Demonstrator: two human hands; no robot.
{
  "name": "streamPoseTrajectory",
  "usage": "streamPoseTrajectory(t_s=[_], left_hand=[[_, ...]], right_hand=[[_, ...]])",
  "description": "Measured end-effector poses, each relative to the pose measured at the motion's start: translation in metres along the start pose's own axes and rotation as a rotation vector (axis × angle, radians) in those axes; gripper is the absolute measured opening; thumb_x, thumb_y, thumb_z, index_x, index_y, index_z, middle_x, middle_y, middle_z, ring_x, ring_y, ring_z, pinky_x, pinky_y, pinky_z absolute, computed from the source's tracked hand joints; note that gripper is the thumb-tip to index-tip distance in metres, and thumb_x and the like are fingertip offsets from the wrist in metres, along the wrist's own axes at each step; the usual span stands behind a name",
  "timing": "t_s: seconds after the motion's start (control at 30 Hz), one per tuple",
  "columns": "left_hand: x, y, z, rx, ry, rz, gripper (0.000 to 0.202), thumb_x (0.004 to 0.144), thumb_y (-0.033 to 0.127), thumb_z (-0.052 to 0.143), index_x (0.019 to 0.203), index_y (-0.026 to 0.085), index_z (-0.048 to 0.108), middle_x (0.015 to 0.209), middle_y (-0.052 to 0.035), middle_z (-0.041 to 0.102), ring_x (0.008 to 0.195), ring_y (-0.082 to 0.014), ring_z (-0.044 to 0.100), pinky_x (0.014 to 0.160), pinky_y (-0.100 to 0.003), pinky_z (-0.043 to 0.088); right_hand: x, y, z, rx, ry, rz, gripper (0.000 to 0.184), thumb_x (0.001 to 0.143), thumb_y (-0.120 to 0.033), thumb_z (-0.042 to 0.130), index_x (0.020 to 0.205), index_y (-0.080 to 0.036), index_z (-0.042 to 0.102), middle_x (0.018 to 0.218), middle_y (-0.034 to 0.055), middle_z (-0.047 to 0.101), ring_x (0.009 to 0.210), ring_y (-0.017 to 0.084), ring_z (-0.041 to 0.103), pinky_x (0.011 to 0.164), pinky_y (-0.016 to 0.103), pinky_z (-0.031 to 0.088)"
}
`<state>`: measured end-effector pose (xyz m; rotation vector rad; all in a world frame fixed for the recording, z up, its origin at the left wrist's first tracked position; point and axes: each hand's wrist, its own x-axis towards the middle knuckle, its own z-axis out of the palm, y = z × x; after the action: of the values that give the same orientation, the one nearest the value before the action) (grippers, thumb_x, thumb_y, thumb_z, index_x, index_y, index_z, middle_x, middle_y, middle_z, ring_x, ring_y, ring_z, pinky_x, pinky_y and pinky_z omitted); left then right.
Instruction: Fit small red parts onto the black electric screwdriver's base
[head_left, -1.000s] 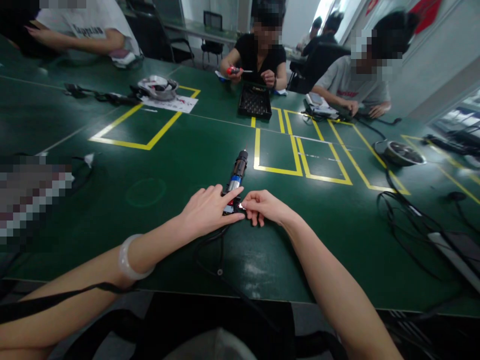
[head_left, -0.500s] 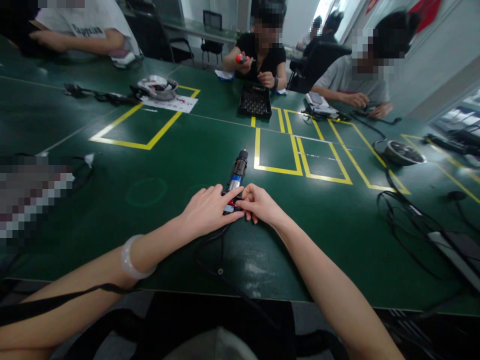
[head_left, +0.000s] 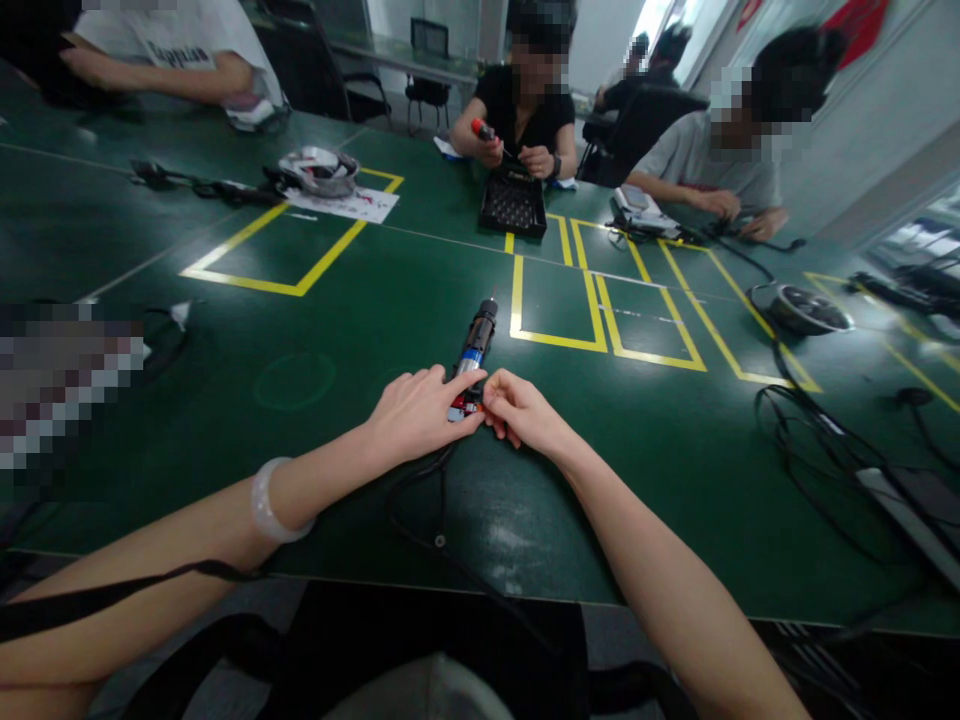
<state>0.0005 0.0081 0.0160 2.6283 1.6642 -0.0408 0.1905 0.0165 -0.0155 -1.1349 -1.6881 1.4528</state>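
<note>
An electric screwdriver (head_left: 475, 337) with its inner parts exposed lies on the green table, bit end pointing away from me. Silver and blue motor parts show in its middle, red and white parts near its rear. My left hand (head_left: 415, 415) grips the rear part from the left, thumb and index finger around it. My right hand (head_left: 520, 408) is at the right side of that rear part, fingers curled in a pinch. Something small and orange shows by its fingertips; what they hold is hidden. A black cord (head_left: 411, 500) runs from the tool toward me.
Yellow tape outlines mark the table (head_left: 375, 330). Black cables (head_left: 810, 450) lie at the right, near a round metal dish (head_left: 808, 310). Across the table, a person holds a red-handled screwdriver (head_left: 484, 129) over a black tray (head_left: 514, 215). Other people sit to either side.
My right thumb and fingertips have drawn back slightly from the screwdriver's rear, so more red, white and orange parts show. My left hand stays on the tool.
</note>
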Motion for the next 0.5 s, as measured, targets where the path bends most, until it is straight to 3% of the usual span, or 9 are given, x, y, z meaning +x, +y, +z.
streamPoseTrajectory(t_s=[0.17, 0.27, 0.5], left_hand=[[0.001, -0.013, -0.004, 0.041, -0.007, -0.027, 0.065, 0.093, 0.066, 0.042, 0.153, 0.04, 0.043, 0.106, -0.0114, 0.061, 0.096, -0.0303, 0.065, 0.084, -0.038, 0.047], [0.003, -0.033, -0.007, 0.072, -0.026, -0.073, 0.068, 0.093, 0.068, 0.04, 0.154, 0.04, 0.042, 0.109, -0.0122, 0.061, 0.097, -0.0305, 0.064, 0.086, -0.039, 0.046], [0.013, -0.124, -0.016, 0.151, -0.081, -0.202, 0.074, 0.092, 0.074, 0.035, 0.158, 0.041, 0.035, 0.113, -0.0157, 0.06, 0.097, -0.0341, 0.063, 0.083, -0.041, 0.045]], right_hand=[[-0.001, 0.005, -0.003, -0.125, 0.093, -0.09, 0.017, 0.092, -0.035, 0.053, 0.084, -0.021, 0.049, 0.061, -0.0069, 0.053, 0.047, 0.007, 0.045, 0.047, 0.019, 0.035], [0.0, 0.007, -0.004, -0.161, 0.118, -0.097, 0.018, 0.093, -0.037, 0.053, 0.084, -0.021, 0.051, 0.061, -0.0062, 0.053, 0.05, 0.008, 0.046, 0.05, 0.02, 0.035], [-0.001, 0.006, -0.004, -0.169, 0.079, -0.11, 0.017, 0.091, -0.034, 0.054, 0.082, -0.02, 0.053, 0.061, -0.0059, 0.052, 0.053, 0.009, 0.047, 0.055, 0.022, 0.036]])
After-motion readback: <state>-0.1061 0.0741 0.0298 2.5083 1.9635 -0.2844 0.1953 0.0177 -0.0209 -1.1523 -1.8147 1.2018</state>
